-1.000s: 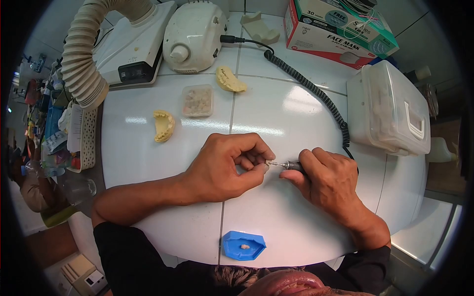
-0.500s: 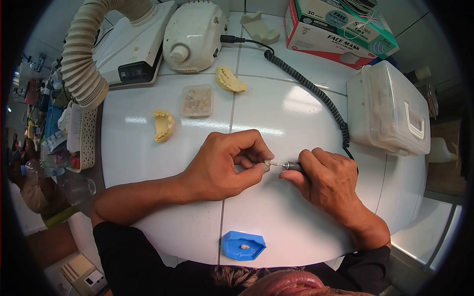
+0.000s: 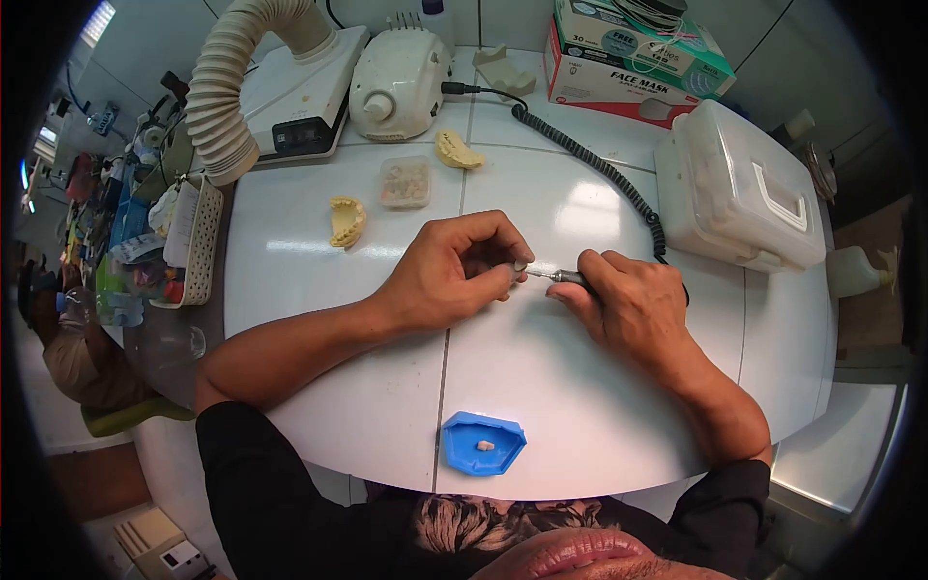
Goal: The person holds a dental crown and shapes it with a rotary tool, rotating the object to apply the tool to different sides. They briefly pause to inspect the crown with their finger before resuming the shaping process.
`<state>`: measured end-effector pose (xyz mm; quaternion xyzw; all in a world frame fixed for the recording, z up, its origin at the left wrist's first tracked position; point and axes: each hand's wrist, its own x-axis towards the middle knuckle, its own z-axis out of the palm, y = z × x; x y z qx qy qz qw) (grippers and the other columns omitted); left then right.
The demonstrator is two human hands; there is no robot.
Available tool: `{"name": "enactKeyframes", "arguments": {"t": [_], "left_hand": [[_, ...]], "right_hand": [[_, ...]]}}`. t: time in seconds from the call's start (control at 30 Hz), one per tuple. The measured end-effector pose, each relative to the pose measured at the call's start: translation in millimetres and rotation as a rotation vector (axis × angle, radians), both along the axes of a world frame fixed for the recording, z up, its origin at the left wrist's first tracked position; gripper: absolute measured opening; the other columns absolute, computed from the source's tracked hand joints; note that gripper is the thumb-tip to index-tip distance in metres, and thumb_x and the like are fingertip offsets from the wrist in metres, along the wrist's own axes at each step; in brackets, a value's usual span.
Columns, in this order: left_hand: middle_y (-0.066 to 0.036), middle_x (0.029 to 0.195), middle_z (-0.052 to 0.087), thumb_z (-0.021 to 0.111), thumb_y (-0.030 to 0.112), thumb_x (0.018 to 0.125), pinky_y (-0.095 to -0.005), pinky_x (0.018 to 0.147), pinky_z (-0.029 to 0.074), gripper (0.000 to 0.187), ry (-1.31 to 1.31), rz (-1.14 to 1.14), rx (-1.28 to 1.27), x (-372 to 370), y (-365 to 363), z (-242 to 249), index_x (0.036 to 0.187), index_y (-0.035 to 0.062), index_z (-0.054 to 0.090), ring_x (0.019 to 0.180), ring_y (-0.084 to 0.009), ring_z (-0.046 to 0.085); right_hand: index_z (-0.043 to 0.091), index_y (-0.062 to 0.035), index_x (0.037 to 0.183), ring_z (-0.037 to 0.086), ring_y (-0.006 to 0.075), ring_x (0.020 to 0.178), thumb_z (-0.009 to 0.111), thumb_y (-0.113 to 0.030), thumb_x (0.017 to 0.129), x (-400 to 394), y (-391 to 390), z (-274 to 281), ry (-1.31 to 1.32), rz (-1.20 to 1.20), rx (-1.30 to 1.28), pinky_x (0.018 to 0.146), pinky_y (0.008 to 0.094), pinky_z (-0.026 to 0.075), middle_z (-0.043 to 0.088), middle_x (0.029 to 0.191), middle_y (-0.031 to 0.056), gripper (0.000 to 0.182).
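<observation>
Between the thumb and fingertips of my left hand point(image 3: 454, 268) is a small pale piece point(image 3: 520, 266), mostly hidden by the fingers. My right hand point(image 3: 633, 302) is wrapped round a dark rotary handpiece point(image 3: 572, 278), whose thin metal tip points left and meets the small piece. Nearer to my body, a blue tray point(image 3: 467, 461) holds a small pinkish-white piece point(image 3: 485, 446). Beyond my left hand lie two yellowish dental casts, one curved open point(image 3: 347, 221) and one further back point(image 3: 457, 151), with a clear box of small pieces point(image 3: 405, 182) near them.
A white control unit point(image 3: 399, 85) with a coiled black cable point(image 3: 590, 159) stands at the back, beside a ribbed hose point(image 3: 223, 92). Mask boxes point(image 3: 628, 82) and a white lidded case point(image 3: 739, 188) are on the right. At far left, a person point(image 3: 82, 353) sits.
The camera view has shifted, so the table items appear higher in the picture. My hands keep the same hold, with the handpiece tip still at the small piece.
</observation>
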<state>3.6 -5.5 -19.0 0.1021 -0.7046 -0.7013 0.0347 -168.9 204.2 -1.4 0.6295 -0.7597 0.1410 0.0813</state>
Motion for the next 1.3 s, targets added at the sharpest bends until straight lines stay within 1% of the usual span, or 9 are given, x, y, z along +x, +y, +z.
{"name": "enactKeyframes", "arguments": {"t": [0.03, 0.17, 0.43, 0.57, 0.73, 0.93, 1.03, 1.23, 1.3], "left_hand": [[-0.008, 0.111, 0.073, 0.068, 0.0, 0.104, -0.0267, 0.085, 0.062, 0.016, 0.013, 0.007, -0.015, -1, 1, -1, 0.12, -0.0015, 0.069, 0.102, -0.0113, 0.073], [-0.007, 0.11, 0.074, 0.069, 0.001, 0.104, -0.0273, 0.086, 0.062, 0.018, 0.058, 0.057, -0.049, -2, 8, -2, 0.122, -0.0014, 0.069, 0.101, -0.0114, 0.073], [-0.007, 0.111, 0.075, 0.071, 0.002, 0.103, -0.027, 0.091, 0.062, 0.021, 0.083, 0.119, -0.114, 0, 11, -6, 0.123, -0.0019, 0.07, 0.104, -0.0132, 0.077], [-0.007, 0.112, 0.076, 0.072, 0.002, 0.103, -0.0277, 0.091, 0.062, 0.021, 0.109, 0.143, -0.12, 2, 14, -10, 0.124, -0.0021, 0.069, 0.106, -0.015, 0.078], [-0.008, 0.113, 0.077, 0.072, 0.001, 0.104, -0.0287, 0.088, 0.063, 0.019, 0.142, 0.149, -0.103, 2, 13, -13, 0.122, -0.0008, 0.068, 0.108, -0.0174, 0.08], [-0.011, 0.115, 0.078, 0.071, -0.001, 0.104, -0.0283, 0.083, 0.063, 0.016, 0.132, 0.139, 0.001, 3, 13, -12, 0.119, 0.0004, 0.066, 0.11, -0.0189, 0.079], [-0.011, 0.115, 0.077, 0.07, -0.001, 0.104, -0.0282, 0.081, 0.063, 0.016, 0.133, 0.129, -0.027, 3, 12, -12, 0.119, 0.0007, 0.066, 0.111, -0.0189, 0.079], [-0.009, 0.112, 0.077, 0.07, 0.0, 0.104, -0.0276, 0.081, 0.062, 0.016, 0.104, 0.132, -0.078, 3, 15, -8, 0.12, 0.0002, 0.067, 0.11, -0.0175, 0.079], [-0.008, 0.111, 0.077, 0.071, 0.0, 0.103, -0.0275, 0.085, 0.062, 0.018, 0.092, 0.127, -0.107, 4, 16, -6, 0.121, -0.0003, 0.068, 0.11, -0.0163, 0.078]], "right_hand": [[0.066, -0.0108, 0.082, 0.066, 0.0299, 0.051, 0.071, -0.058, 0.104, 1, -1, 2, -0.016, -0.006, -0.002, 0.047, 0.0422, 0.049, 0.067, 0.065, 0.0067, 0.052], [0.069, -0.0088, 0.083, 0.07, 0.0339, 0.057, 0.069, -0.056, 0.105, 1, -3, 1, -0.042, 0.001, 0.004, 0.051, 0.0458, 0.053, 0.072, 0.068, 0.0098, 0.053], [0.072, -0.0077, 0.086, 0.072, 0.0364, 0.064, 0.067, -0.057, 0.106, 0, 1, -2, -0.053, 0.034, -0.038, 0.057, 0.0488, 0.056, 0.074, 0.072, 0.012, 0.053], [0.073, -0.0075, 0.087, 0.073, 0.0374, 0.065, 0.066, -0.058, 0.106, 0, 3, -2, -0.048, 0.028, -0.04, 0.058, 0.0497, 0.057, 0.075, 0.074, 0.0129, 0.054], [0.074, -0.0075, 0.089, 0.073, 0.0379, 0.067, 0.065, -0.058, 0.107, 2, 5, 0, -0.059, -0.01, -0.035, 0.059, 0.05, 0.057, 0.075, 0.074, 0.0131, 0.055], [0.074, -0.0081, 0.089, 0.073, 0.0375, 0.066, 0.067, -0.058, 0.106, 1, 4, -1, -0.063, 0.002, -0.036, 0.058, 0.0493, 0.056, 0.074, 0.073, 0.0127, 0.053], [0.073, -0.0082, 0.088, 0.073, 0.0368, 0.065, 0.067, -0.057, 0.106, 0, 4, -1, -0.063, 0.015, -0.043, 0.057, 0.0489, 0.056, 0.074, 0.072, 0.0124, 0.053], [0.071, -0.0076, 0.086, 0.071, 0.0353, 0.06, 0.069, -0.056, 0.106, 0, 3, 0, -0.052, 0.013, -0.042, 0.053, 0.0468, 0.054, 0.073, 0.071, 0.0117, 0.052], [0.071, -0.0076, 0.085, 0.07, 0.0349, 0.058, 0.069, -0.056, 0.105, 0, 2, -2, -0.055, 0.015, -0.052, 0.052, 0.046, 0.054, 0.072, 0.07, 0.0113, 0.052]]}}
